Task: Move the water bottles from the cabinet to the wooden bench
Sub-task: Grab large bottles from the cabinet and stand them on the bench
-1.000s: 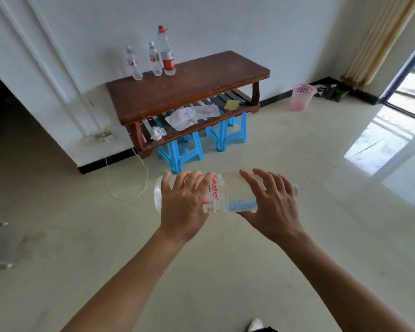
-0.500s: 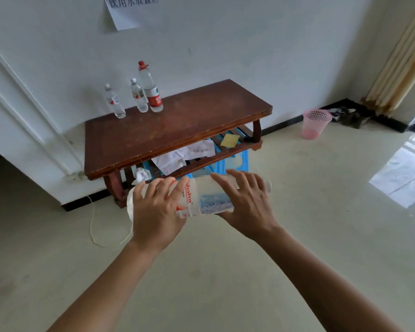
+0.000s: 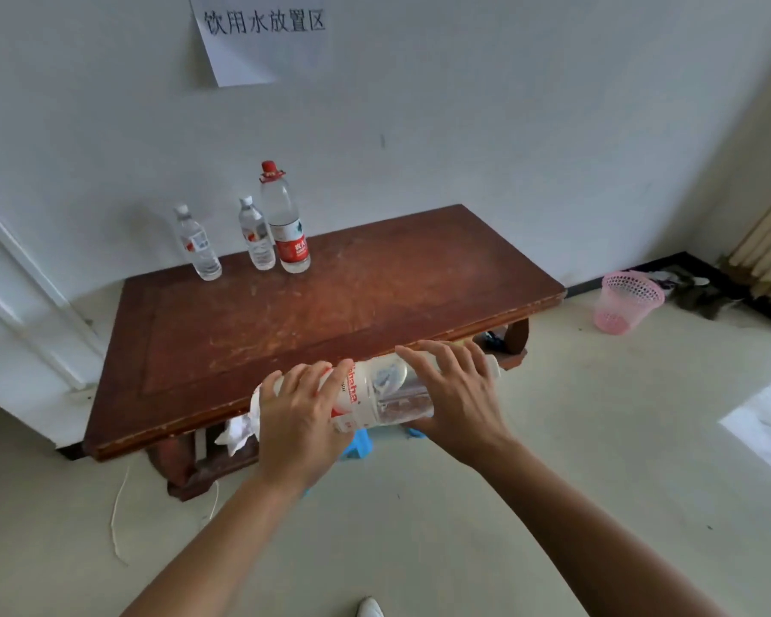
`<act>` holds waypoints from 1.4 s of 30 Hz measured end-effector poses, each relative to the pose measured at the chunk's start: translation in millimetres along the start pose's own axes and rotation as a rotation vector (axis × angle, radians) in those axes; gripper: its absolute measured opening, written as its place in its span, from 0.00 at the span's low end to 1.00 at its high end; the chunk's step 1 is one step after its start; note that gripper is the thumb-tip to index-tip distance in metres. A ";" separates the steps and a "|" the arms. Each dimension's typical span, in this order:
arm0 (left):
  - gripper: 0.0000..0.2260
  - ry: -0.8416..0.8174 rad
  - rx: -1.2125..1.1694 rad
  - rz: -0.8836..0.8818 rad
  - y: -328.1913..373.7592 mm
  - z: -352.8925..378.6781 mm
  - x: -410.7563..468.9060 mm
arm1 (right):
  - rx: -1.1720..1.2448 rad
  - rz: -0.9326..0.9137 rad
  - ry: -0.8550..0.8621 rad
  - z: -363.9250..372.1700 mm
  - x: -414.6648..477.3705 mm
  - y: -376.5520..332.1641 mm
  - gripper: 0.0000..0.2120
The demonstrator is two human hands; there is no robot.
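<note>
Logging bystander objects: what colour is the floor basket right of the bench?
Pink, an openwork plastic basket; head view.

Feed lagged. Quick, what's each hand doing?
Left hand: closed on the bottle, bottom end.
Right hand: closed on the same bottle, cap end.

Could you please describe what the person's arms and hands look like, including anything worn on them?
Both forearms are bare as far as the frame shows, with no sleeve in view. The left hand and right hand wear no gloves, and no ring, watch or bracelet is visible. The fingernails look short and unpainted.

Reddish-brown bench (image 3: 375,300), pink basket (image 3: 626,302)
</note>
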State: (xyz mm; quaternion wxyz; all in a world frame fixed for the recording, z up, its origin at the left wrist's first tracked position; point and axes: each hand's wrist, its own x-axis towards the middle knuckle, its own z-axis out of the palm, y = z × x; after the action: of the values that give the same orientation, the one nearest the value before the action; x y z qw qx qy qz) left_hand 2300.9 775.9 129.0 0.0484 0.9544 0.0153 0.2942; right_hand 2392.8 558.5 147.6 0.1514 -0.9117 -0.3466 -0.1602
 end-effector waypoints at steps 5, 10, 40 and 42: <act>0.38 -0.031 -0.052 -0.064 -45.5 44.5 116.2 | 0.111 0.281 0.113 20.0 108.0 44.8 0.53; 0.37 -0.002 -0.065 -0.094 -70.7 102.9 195.2 | 0.760 0.697 0.043 51.8 198.2 102.6 0.63; 0.39 -0.319 -0.580 -0.653 -216.5 401.5 430.7 | 0.958 0.726 -0.150 240.1 544.4 177.0 0.22; 0.39 -0.296 -0.699 -0.701 -224.3 404.9 431.7 | 0.861 0.705 -0.212 242.7 564.8 171.7 0.27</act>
State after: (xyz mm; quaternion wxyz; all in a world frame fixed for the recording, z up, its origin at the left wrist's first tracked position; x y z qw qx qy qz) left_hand 2885.5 990.1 15.1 0.4616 0.8502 0.2282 0.1095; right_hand 2955.2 859.6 124.4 0.5181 -0.8396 -0.0688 0.1483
